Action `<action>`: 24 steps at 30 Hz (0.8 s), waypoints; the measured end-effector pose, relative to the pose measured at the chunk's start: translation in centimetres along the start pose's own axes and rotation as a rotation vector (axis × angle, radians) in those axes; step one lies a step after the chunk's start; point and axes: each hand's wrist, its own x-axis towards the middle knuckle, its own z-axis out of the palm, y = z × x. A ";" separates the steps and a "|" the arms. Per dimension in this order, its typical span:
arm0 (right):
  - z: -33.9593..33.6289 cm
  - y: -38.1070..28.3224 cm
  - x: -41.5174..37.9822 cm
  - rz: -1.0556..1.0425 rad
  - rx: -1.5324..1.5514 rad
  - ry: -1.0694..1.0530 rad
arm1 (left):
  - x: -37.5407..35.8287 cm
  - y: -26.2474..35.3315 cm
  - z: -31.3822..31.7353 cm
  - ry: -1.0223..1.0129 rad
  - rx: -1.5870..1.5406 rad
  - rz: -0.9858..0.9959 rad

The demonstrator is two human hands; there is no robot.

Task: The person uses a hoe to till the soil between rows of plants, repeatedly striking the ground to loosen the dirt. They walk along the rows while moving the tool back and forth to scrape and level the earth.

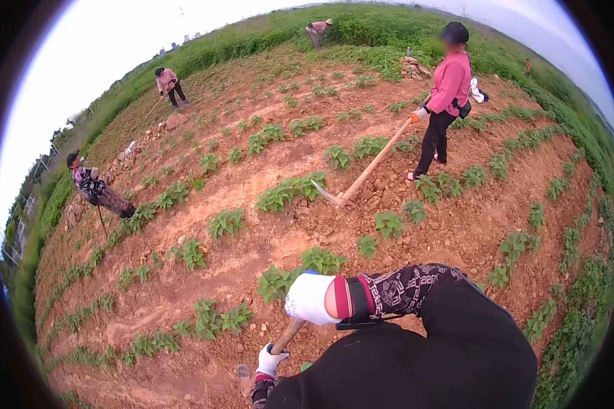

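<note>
My right hand (308, 298), in a white glove below a patterned sleeve, is closed around a wooden handle (290, 335). Lower down, my left hand (269, 361), also in a white glove, grips the same handle. Just past my left hand a grey metal piece (243, 372) shows near the soil; it looks like a hoe blade, but its join to the handle is hidden. Green leafy plants (275, 282) grow right beside my right hand. Another leafy plant (236, 317) stands left of the handle.
A person in a pink top (451, 85) holds a pickaxe (341, 199) with its head on the soil ahead. Other people work farther off, one at left (95, 184) with a stick-like tool. Rows of young plants (293, 191) cross the reddish soil (273, 238). Stones (413, 67) lie piled behind.
</note>
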 end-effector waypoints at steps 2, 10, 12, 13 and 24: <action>0.0 -0.3 -0.4 0.006 0.000 -0.056 | -0.6 -0.4 0.4 -0.037 -0.104 0.009; 0.7 0.5 1.4 0.004 0.022 -0.040 | -0.1 0.0 -0.5 -0.026 -0.046 0.040; -1.7 0.0 0.5 -0.005 0.003 -0.146 | -0.6 0.1 -0.6 -0.015 -0.050 0.035; -1.5 0.0 0.5 -0.004 0.000 -0.147 | -0.6 0.3 -0.5 -0.001 -0.054 0.034; 0.0 0.3 1.1 -0.023 0.030 -0.050 | -0.7 -0.3 0.3 0.063 0.019 0.068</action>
